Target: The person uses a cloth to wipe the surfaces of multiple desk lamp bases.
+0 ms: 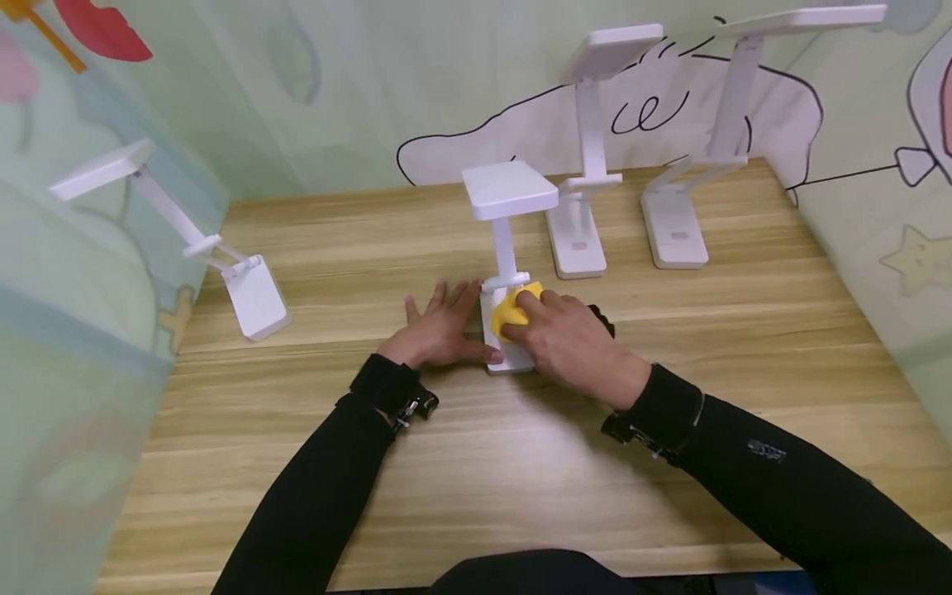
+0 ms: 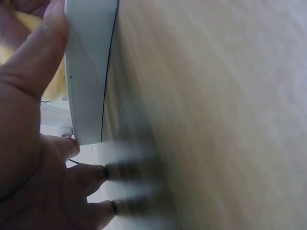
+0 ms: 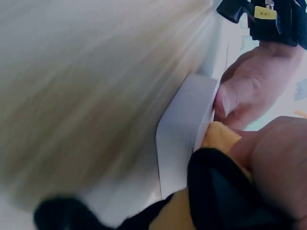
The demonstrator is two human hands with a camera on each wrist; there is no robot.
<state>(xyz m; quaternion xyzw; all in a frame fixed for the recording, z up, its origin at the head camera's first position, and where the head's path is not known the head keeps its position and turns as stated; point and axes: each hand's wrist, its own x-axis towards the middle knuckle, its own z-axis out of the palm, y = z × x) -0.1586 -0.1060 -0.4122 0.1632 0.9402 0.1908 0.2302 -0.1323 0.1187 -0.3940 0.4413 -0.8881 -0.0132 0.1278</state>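
Observation:
A white desk lamp (image 1: 511,192) stands unfolded in the middle of the wooden table. My left hand (image 1: 440,332) lies at the left of its base, fingers spread, with the thumb on the base's front part. In the left wrist view, the thumb and index finger touch the lamp base (image 2: 88,72). My right hand (image 1: 571,340) grips a yellow cloth (image 1: 509,314) and presses it on top of the base, below the hinge. The right wrist view shows part of the cloth (image 3: 220,136) against the base. Something dark (image 1: 604,321) pokes out beyond the right hand; its kind is unclear.
Two more white desk lamps stand behind to the right, one nearer (image 1: 580,240) and one farther right (image 1: 675,231). Another lamp (image 1: 256,299) stands at the table's left edge. Patterned curtains (image 1: 335,99) hang behind and beside the wooden table (image 1: 521,487).

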